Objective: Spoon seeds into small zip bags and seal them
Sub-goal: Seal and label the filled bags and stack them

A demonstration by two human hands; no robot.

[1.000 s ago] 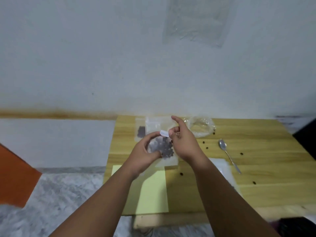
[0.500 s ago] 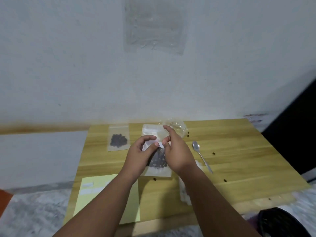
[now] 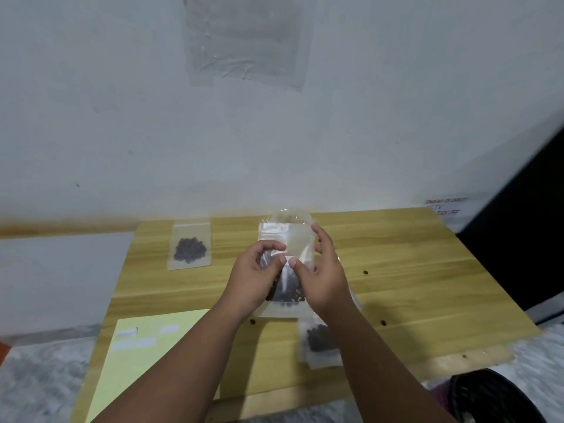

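Held over the table [image 3: 412,254], the bag [image 3: 285,236] is pinched by the left hand [image 3: 254,274] and gripped at its side by the right hand [image 3: 325,277], both hiding part of its seeds [image 3: 290,290].

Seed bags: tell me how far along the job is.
Done: a filled bag lies flat far left; another bag lies by the right forearm. In hand: the left hand and right hand grip a third bag with seeds; its seal cannot be judged. Left: stray seeds lie on the table.
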